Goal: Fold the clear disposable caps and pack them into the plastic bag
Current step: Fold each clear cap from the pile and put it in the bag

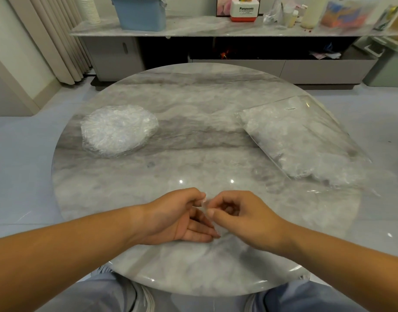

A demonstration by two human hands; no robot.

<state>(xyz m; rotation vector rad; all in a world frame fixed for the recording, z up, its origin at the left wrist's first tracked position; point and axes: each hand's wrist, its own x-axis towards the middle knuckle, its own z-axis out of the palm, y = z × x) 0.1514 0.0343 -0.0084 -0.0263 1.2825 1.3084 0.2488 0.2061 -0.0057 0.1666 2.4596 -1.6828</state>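
A: Hands?
B: Left hand (177, 219) and right hand (243, 217) each pinch one folded cap (207, 207) between them, at the table's (193, 97) near edge.
A: Others?
B: Stack of caps (119, 130) at left edge; filled bag (306, 140) at right edge.

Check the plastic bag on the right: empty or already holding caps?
Holding caps: the plastic bag bulges with crinkled clear film along most of its length.

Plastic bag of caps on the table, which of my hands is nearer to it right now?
Right. The right hand sits to the near left of the plastic bag; the left hand is farther left, beside it.
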